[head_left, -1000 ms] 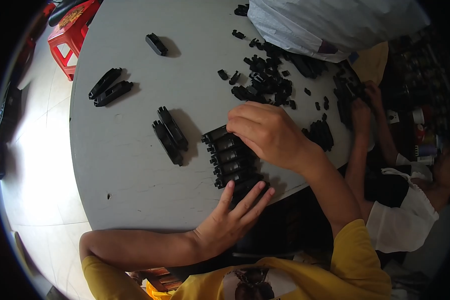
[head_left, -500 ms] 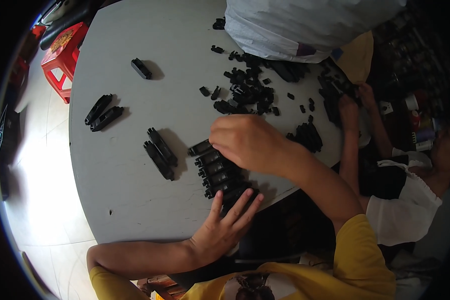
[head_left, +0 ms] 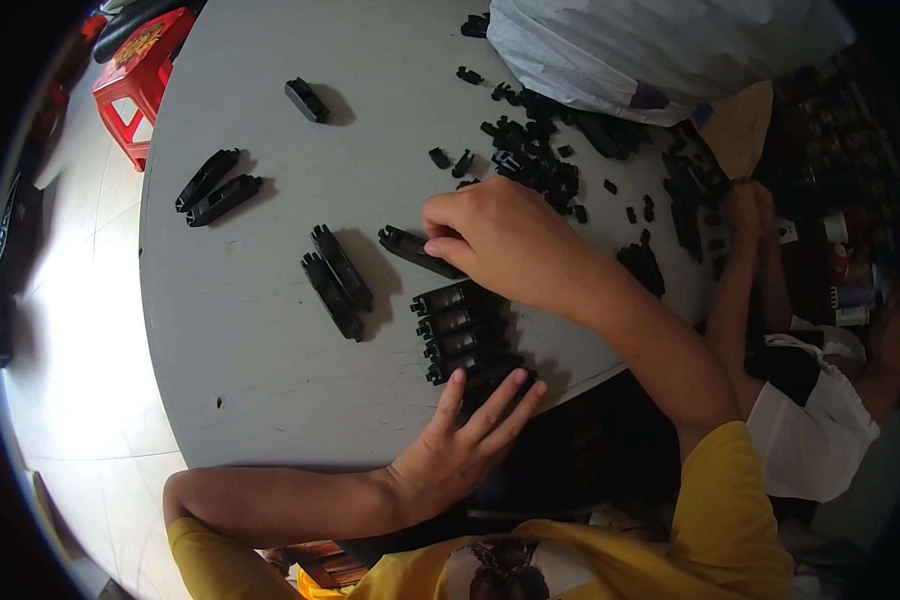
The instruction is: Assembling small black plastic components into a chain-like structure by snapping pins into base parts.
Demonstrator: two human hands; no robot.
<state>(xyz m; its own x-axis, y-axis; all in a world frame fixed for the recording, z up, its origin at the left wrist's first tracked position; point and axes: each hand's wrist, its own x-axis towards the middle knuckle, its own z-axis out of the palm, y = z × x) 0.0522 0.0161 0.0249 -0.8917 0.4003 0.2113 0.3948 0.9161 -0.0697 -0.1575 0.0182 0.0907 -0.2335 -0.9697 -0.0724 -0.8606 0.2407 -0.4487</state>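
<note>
Nearest, the person's left hand [head_left: 462, 436] rests with its fingers spread, their tips on the near end of a row of long black plastic-looking pieces [head_left: 460, 320] set side by side on the pale grey table [head_left: 270, 390]; it grips nothing and has hardly shifted. The change is at the row's far end: half a second ago the right hand [head_left: 502, 238] was over the outermost piece, and now a slim black piece with a notched tip [head_left: 410, 250] stands apart from the rest, pinched between thumb and curled fingers. It lies slanted just beyond the row; whether it touches the tabletop cannot be told. For the work in hand, this means the row is one piece shorter, the others aligned under the left fingertips. To the left lies a pair of long black pieces [head_left: 329, 294], well apart from the row. Farther off are a heap of small black parts [head_left: 542, 168] and a bulging white sack [head_left: 620, 60]
</note>
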